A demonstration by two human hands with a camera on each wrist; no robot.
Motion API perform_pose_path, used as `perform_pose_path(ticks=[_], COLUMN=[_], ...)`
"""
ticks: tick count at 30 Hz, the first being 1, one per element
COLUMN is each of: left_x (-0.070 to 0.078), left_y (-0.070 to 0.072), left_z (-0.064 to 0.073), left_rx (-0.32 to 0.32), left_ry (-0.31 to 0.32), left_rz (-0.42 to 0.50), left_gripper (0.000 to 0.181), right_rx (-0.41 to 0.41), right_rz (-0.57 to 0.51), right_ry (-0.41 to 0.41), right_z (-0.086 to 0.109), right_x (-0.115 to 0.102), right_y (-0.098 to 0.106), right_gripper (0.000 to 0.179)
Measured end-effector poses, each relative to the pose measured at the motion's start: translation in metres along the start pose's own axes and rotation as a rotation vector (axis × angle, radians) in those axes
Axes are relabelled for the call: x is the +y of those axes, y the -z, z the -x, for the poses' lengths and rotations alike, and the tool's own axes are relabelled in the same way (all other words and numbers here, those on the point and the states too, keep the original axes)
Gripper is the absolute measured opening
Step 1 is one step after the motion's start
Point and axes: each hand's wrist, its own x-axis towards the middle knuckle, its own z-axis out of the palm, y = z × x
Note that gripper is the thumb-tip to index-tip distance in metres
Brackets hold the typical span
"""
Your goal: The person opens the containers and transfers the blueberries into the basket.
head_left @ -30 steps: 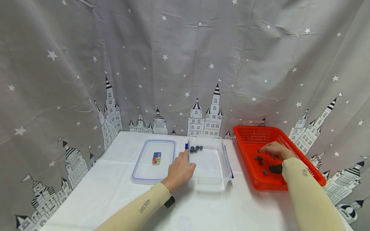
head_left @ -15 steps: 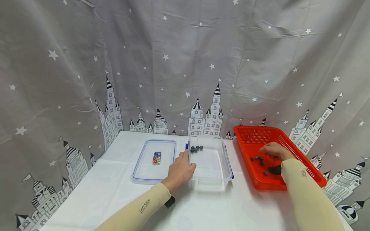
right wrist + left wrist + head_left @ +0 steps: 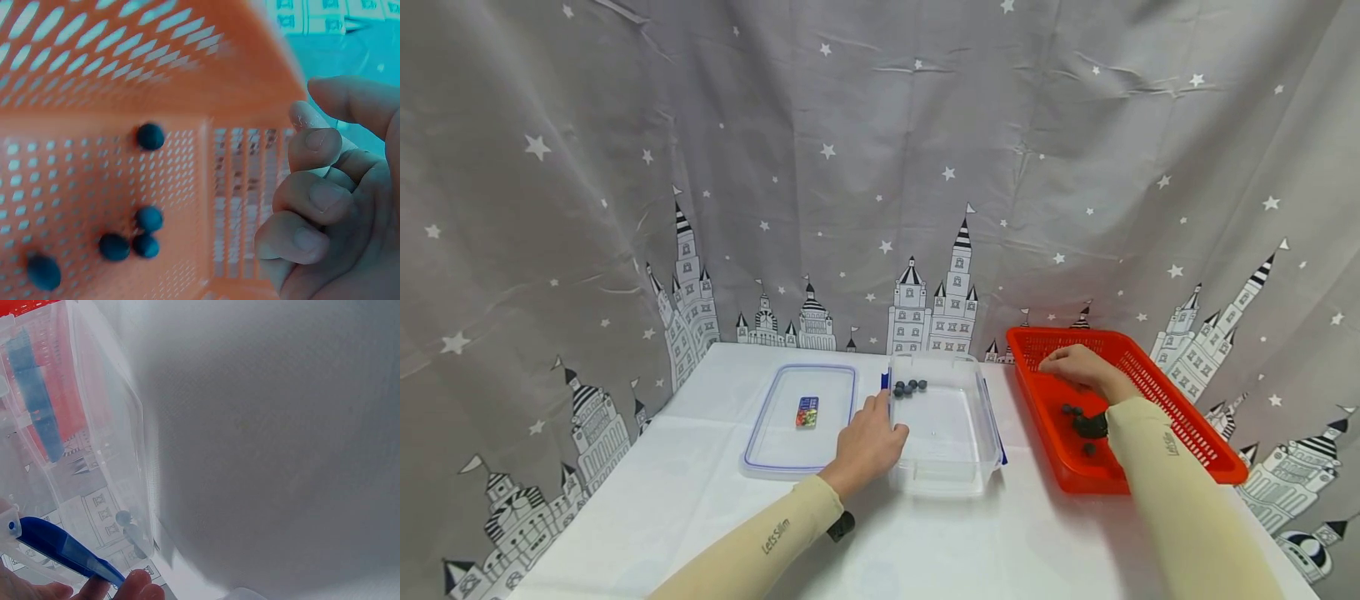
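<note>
On the white table stands a clear plastic food container with several blueberries in its far left corner. My left hand holds its left side, fingertips by the blue latch and thumb overlapping the rim. My right hand hovers over the far left part of a red perforated basket, fingers curled, thumb and index tips close together. No berry shows in the fingers, though I cannot tell whether one is hidden between them. Several loose blueberries lie on the basket floor.
A clear lid with a blue seal and a colourful label lies flat left of the container. Behind the table hangs a grey curtain printed with stars and castles. The basket's slanted walls rise around the right hand.
My right hand has moved left and away from me within the basket. A blueberry near its fingertips earlier then showed farther left on the floor. My left hand and the container stay put.
</note>
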Motion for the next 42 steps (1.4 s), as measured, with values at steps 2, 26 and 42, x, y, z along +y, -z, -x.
perform_pose_path(ticks=[2,26,42], left_x=[0.0,-0.004,-0.001], left_y=[0.0,0.003,0.0], left_z=[0.0,0.001,-0.004], left_rx=[0.0,-0.005,-0.006], left_ry=[0.0,0.007,0.008], left_rz=[0.002,0.009,0.002], left_gripper=[0.069,0.069,0.07], right_rx=[-0.002,-0.03,-0.091], right_rz=[0.004,-0.077,-0.156], right_ry=[0.014,0.042,0.027], right_z=[-0.002,-0.041,-0.057], right_x=[-0.007,-0.078,-0.104], right_y=[-0.002,-0.053,-0.087], right_gripper=[0.034,0.025,0.026])
